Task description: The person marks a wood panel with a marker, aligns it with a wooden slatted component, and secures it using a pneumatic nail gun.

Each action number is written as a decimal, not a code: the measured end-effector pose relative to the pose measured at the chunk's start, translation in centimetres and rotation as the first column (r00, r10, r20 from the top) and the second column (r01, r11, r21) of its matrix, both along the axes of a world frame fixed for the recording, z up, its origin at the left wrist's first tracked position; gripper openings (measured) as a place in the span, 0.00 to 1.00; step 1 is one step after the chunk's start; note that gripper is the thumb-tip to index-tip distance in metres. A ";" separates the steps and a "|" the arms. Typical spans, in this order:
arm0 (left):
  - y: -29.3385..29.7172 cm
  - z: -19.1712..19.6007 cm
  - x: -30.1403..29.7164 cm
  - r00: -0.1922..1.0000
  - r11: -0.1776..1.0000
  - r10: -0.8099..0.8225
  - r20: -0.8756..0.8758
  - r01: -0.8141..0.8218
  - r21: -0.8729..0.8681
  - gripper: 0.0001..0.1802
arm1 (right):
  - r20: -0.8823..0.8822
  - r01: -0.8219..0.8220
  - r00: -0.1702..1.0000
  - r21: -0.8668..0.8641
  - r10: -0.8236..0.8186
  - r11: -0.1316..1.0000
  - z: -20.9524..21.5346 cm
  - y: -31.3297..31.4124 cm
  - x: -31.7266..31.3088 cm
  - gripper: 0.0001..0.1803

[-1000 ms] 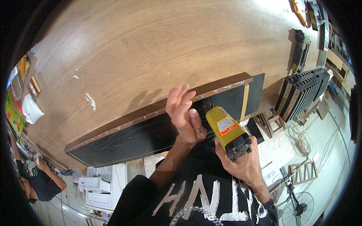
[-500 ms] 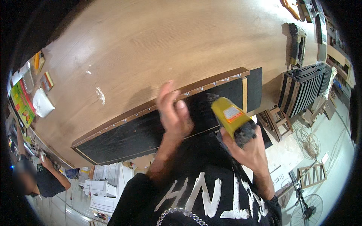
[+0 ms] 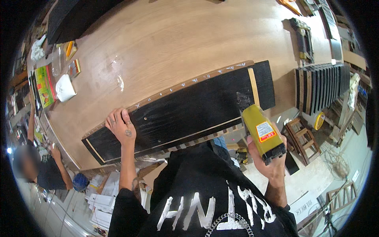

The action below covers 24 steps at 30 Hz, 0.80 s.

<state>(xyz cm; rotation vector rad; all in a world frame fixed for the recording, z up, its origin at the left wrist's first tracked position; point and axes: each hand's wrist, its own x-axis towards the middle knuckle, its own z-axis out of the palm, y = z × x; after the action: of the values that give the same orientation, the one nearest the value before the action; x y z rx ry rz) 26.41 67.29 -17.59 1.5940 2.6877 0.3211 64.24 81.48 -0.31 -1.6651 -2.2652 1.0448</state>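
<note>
A long black panel [image 3: 197, 106] lies slanted on the table, a brown wooden strip [image 3: 175, 90] with several white pencil marks along its far edge. Over the left part of that strip my left hand [image 3: 122, 128] is curled, fingers bent over the edge and the palm on the panel. My right hand [image 3: 270, 166] is wrapped around a yellow nail gun [image 3: 253, 118] with a black end and a label. Its dark nose points at the panel's right part, near a pale wooden crosspiece [image 3: 253, 87]; whether it touches is unclear. Most right-hand fingers are hidden beneath the tool.
Slatted black pieces [image 3: 321, 87] stand at the right, with another tool [image 3: 302, 37] beyond them. At the left lie a white item [image 3: 65, 87] and a green-and-red packet [image 3: 44, 85]. A co-worker [image 3: 49, 170] is at the left. A small wooden frame [image 3: 303, 140] sits lower right.
My left hand has moved left and come down onto the strip's edge from above the panel's middle. My right hand and the nail gun have shifted slightly right. The view has shifted too.
</note>
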 end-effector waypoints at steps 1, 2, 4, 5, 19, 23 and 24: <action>-0.4 -0.3 -0.1 1.000 1.000 0.000 0.007 0.000 -0.006 0.17 | 0.000 0.080 0.997 -0.077 -0.081 0.994 0.2 -0.9 -0.2 0.28; -0.8 -0.5 -0.2 1.000 1.000 0.000 0.014 0.000 -0.012 0.17 | -0.006 0.149 0.988 -0.179 -0.152 0.973 0.4 -1.1 -1.0 0.27; -0.8 -0.5 -0.2 1.000 0.999 -0.012 0.006 0.012 -0.040 0.18 | 0.009 0.274 0.956 -0.391 -0.294 0.879 0.9 -0.8 -2.9 0.25; -0.7 -0.2 0.0 0.999 0.999 -0.014 0.033 0.016 -0.038 0.18 | 0.016 0.312 0.945 -0.336 -0.326 0.889 0.4 -1.2 -3.4 0.24; -0.3 0.2 -0.2 0.995 0.994 -0.029 0.097 0.039 -0.106 0.19 | 0.289 0.484 0.875 -0.556 -0.389 0.676 -2.2 0.5 -10.9 0.35; -0.2 0.3 -0.4 0.990 0.992 -0.063 0.122 0.075 -0.099 0.17 | 0.325 0.426 0.902 -0.564 -0.284 0.707 -2.2 1.2 -11.6 0.35; -0.1 0.4 -0.5 0.987 0.991 -0.072 0.142 0.087 -0.099 0.17 | 0.327 0.403 0.910 -0.557 -0.253 0.726 -2.3 1.2 -11.5 0.35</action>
<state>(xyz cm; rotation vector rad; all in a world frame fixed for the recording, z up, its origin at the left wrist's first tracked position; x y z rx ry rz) 25.94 67.19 -17.15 1.5827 2.4881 0.2738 52.71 82.69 -2.62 -2.4439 -1.6972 1.6869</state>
